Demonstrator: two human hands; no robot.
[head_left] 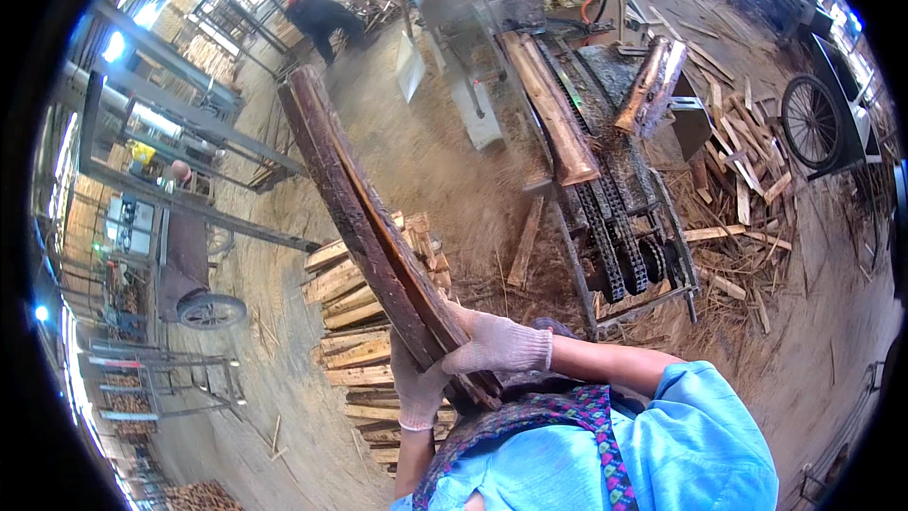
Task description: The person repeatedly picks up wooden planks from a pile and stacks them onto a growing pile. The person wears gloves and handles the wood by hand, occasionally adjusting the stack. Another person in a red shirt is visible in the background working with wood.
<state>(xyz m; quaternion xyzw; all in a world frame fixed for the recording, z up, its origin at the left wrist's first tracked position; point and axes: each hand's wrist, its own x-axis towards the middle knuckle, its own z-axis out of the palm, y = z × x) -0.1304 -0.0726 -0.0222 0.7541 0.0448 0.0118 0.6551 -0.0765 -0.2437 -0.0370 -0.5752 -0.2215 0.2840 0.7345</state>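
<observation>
Both my hands, in pale knitted gloves, are closed round the near end of a long, dark, bark-covered timber slab (345, 170). My right hand (497, 341) grips it from the right side and top. My left hand (416, 388) holds it from the left and below, its fingers partly hidden. A lengthwise gap suggests two slabs laid together; I cannot tell for sure. The slab slants up and away to the left, its near end against my apron (558, 416). Beneath it lies a stack of cut wood pieces (355, 350).
A chain conveyor (615, 227) stands ahead right, carrying a bark-edged timber (549, 109) and a short log (653, 85). Scrap wood (742, 147) is heaped beside it, near a wheeled cart (818, 118). Another person (324, 9) bends at the far left; another cart (184, 270) stands left.
</observation>
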